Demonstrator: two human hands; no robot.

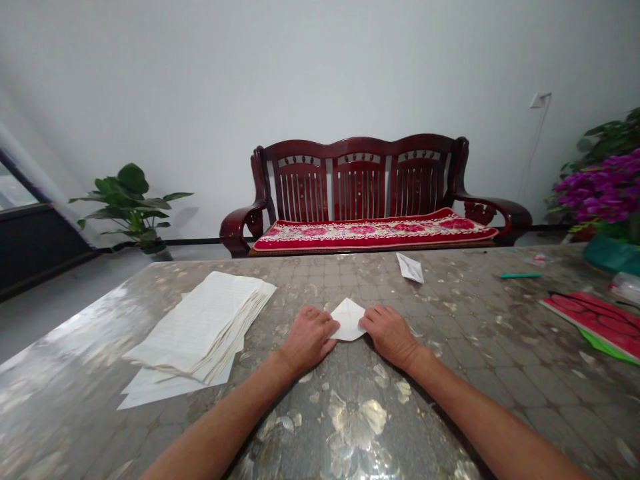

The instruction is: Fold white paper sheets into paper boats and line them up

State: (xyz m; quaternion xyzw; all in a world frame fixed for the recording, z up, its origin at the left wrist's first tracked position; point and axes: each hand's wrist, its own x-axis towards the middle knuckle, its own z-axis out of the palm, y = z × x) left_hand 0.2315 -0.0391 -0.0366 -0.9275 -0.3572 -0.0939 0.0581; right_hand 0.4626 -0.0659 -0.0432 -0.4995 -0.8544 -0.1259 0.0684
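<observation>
Paper (349,321) looks part-folded, left hand (307,339) and right hand (393,335) closed on its sides — a folded piece (411,269) near the surface's (300,433) far edge, flat sheets (200,320) towards the far-left corner.

Pretty soft, even daylight here, medium bright. Big washed-out glare on the left side of the table (165,427), so probably light from that side. Faint shadow on the wall (310,67) by the left plant (131,200). Wide-lens stretch at the edges, and the flowers (597,187) look kinda smeary.
</observation>
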